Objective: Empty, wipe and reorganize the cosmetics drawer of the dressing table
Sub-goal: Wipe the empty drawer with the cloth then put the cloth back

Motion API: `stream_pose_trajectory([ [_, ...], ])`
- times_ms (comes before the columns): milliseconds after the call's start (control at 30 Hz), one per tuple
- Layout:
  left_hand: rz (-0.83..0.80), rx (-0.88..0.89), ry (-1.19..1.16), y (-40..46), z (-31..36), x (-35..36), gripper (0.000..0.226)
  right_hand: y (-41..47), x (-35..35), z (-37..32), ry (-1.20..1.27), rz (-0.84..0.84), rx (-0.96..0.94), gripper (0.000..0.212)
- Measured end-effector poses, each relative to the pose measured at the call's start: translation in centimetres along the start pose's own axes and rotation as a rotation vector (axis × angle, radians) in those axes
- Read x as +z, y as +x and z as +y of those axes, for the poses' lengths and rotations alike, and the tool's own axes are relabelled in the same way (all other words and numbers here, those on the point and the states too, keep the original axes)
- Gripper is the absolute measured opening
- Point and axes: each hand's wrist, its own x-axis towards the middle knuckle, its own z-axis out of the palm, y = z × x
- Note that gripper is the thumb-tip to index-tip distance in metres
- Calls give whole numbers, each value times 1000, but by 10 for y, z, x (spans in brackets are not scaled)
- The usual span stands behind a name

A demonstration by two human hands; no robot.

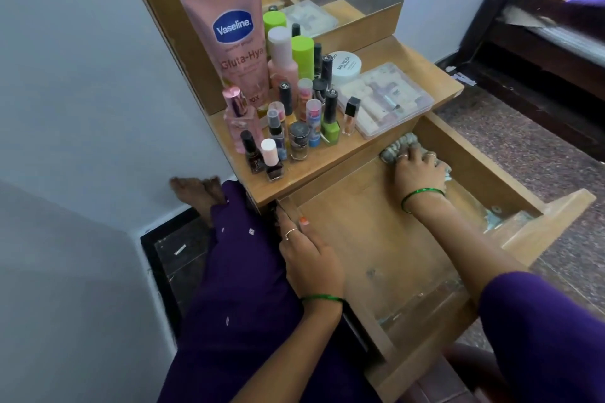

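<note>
Drawer (484, 173) pulled right out, nothing left in it but the cloth, so we're into the wipe. Right hand (417, 170) is deep at the drawer's far corner, just under the counter's (409, 52) front edge, fingers curled down over a bunched grey cloth (391, 150) and pressing it to the wooden floor. That's where dust collects, hence the long reach. Left hand (309, 258) sits on the drawer's near-left wall, fingers fairly straight and lying along the edge, holding nothing; it looks like a brace to stop the drawer sliding under the scrubbing. Pale smears show near the drawer's front, not yet wiped by the look of it. All the cosmetics wait up on the counter: the Vaseline tube (234, 39) against the back-left, small bottles (291, 127) crowding the front-left, a clear box (386, 100) to the right. They're parked there to keep the drawer free; reorganizing still to come.
</note>
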Motion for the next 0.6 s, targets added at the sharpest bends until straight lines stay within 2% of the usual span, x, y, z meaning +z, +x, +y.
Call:
stream_pose_trajectory([
  [167,-7,9,22,0,-1,1,51,4,-5,2,60,57,28,45],
  [267,-20,24,5,1,-1,-2,50,2,-17,3,24,26,54,38],
  [333,-20,28,14,2,-2,-3,49,-5,-33,11,-51,-130,110,30],
  [400,-16,33,15,1,-2,-5,47,-18,-55,19,-129,-376,149,20],
  [433,-15,42,6,0,-1,-5,47,-22,-63,20,-154,-410,166,17],
  [467,-12,52,-1,0,0,-5,47,-26,-67,19,-158,-367,154,18],
  [500,-12,57,-4,0,0,-5,48,-26,-65,16,-111,-254,137,25],
  [567,-18,47,-7,-1,-1,-5,46,-21,-58,4,58,-56,78,33],
  [600,-20,39,-8,-1,-1,-5,45,-19,-53,1,99,-15,14,35],
])
